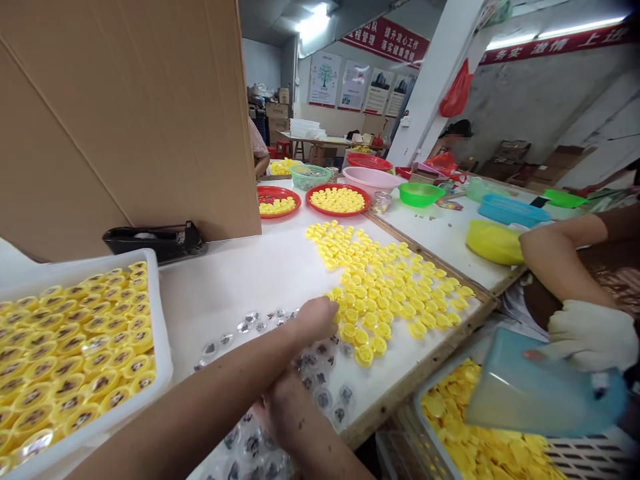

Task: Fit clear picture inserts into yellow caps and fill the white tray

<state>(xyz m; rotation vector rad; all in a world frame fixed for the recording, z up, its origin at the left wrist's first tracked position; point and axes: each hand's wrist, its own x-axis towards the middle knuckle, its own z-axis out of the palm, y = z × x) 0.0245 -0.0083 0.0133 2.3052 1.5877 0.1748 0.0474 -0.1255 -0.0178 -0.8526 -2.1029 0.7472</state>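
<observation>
My left hand reaches to the near edge of many small round yellow pieces spread on the white table. Its fingers are curled together against the pieces; what they hold is hidden. Below it, my right hand is among clear round pieces with dark prints. The left forearm crosses in front of it and hides its fingers. A white tray at the left holds rows of yellow cups with printed faces.
A cardboard sheet and black tape dispenser stand behind the tray. Red trays and basins lie farther back. Right, beyond the wooden table edge, a co-worker's gloved hand holds a blue scoop over a crate of yellow pieces.
</observation>
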